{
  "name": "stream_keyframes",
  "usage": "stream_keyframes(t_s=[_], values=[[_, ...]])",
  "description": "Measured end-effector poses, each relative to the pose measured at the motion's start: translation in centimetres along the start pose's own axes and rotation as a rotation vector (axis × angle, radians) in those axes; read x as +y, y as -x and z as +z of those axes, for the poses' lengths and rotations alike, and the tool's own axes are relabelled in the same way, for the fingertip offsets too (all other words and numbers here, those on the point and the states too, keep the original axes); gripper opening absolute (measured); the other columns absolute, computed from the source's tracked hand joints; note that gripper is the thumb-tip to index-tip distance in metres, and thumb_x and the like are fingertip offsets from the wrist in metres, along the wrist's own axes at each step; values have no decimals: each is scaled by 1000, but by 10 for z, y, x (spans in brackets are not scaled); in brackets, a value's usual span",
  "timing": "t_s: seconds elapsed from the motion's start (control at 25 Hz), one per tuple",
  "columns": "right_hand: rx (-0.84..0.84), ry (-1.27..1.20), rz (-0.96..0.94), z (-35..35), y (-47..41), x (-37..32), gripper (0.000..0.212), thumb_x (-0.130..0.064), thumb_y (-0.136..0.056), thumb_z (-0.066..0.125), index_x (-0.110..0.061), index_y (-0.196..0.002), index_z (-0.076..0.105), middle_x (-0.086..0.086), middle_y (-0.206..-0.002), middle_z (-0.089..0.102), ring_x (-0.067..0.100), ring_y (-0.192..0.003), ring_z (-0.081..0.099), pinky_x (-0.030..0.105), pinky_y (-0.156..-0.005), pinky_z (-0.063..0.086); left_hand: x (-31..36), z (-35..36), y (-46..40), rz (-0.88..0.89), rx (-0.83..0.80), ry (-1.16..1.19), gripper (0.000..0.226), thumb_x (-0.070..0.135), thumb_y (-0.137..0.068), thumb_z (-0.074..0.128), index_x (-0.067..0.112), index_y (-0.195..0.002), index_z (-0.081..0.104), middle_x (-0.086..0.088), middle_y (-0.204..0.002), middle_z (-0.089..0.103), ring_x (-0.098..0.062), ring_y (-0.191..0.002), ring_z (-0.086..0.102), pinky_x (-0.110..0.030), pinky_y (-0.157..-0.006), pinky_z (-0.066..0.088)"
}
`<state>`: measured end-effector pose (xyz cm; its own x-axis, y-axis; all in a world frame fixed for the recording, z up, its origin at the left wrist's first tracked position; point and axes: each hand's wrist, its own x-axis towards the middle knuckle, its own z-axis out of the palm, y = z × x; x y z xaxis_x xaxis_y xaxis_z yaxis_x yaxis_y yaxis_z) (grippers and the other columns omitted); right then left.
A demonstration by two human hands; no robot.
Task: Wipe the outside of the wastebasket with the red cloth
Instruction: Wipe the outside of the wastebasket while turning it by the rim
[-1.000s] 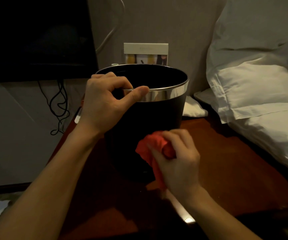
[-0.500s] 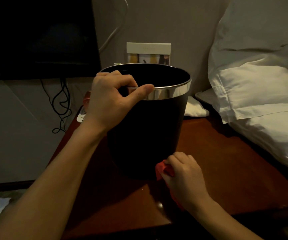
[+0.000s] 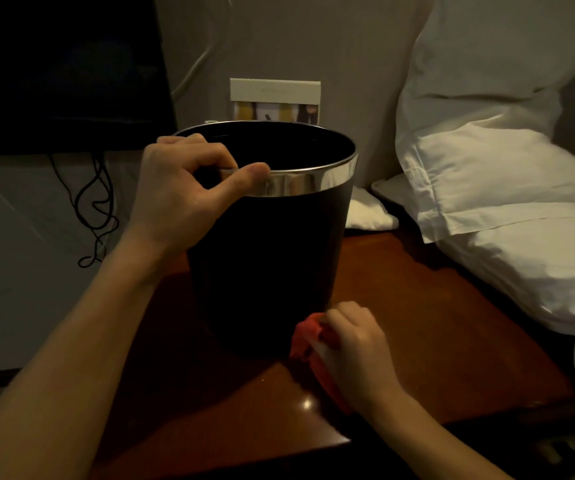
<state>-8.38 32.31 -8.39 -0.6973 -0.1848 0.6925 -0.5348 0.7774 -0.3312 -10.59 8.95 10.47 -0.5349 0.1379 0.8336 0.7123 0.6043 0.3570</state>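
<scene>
While upright, black wastebasket (image 3: pixel 272 258) shows chrome rim.

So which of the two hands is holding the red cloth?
The right hand, low at the wastebasket's base, grips the red cloth; the left hand pinches the silver rim instead.

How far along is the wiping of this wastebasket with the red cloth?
Mid-job. The left hand grips the silver rim of the wastebasket, steadying it on the wooden table. The right hand presses the red cloth against the near wall, right at the base. How much is already clean cannot be told; the far side is hidden.
</scene>
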Motion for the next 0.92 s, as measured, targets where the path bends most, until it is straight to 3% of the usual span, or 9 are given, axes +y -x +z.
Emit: stream_keyframes(t_s=[0.16,0.28,0.36,0.44,0.6,0.8,0.92], values=[[13,-143,211,-22,-5,19,19,-17,-82,81,-22,-84,62,-16,-87,53,12,-77,55,29,-64,46,-9,-8,-1,-4,-8,114,17,36,-88,67,31,-73,66,10,-73,63,-7,-72,57,-27,-77,41],[6,-172,254,-28,-1,23,17,-20,-84,80,-24,-87,64,-16,-91,56,10,-81,58,31,-68,50,-11,-12,-2,-115,55,282,24,28,-91,65,30,-67,69,16,-69,64,-6,-71,59,-25,-72,45],[-3,-191,290,-30,5,27,17,-19,-84,80,-24,-87,64,-18,-90,56,3,-80,57,29,-67,49,-7,-12,-1,-120,98,194,26,32,-93,62,24,-68,67,17,-68,62,-3,-71,59,-26,-73,46],[19,-237,309,-32,8,23,19,-17,-82,82,-24,-86,66,-18,-89,58,2,-79,58,20,-66,46,3,-7,3,-3,123,-9,27,37,-94,59,23,-72,65,19,-70,59,4,-71,55,-25,-80,41],[54,-330,325,-28,9,0,20,-26,-80,84,-27,-88,66,-17,-88,60,6,-82,60,21,-66,47,32,19,10,78,15,-219,30,51,-87,59,21,-86,65,13,-80,56,1,-77,47,-31,-88,31],[63,-449,324,-17,11,-24,21,-27,-80,84,-25,-93,67,-16,-91,61,7,-85,61,14,-67,46,20,1,7,30,-8,-117,25,51,-81,64,27,-86,63,17,-78,56,14,-78,48,-23,-80,35],[56,-447,302,-9,11,-35,21,-30,-83,82,-23,-96,66,-17,-93,58,7,-86,60,17,-68,46,13,-8,9,-9,-36,-67,30,54,-79,64,25,-85,66,12,-80,61,5,-79,52,-27,-77,42]])
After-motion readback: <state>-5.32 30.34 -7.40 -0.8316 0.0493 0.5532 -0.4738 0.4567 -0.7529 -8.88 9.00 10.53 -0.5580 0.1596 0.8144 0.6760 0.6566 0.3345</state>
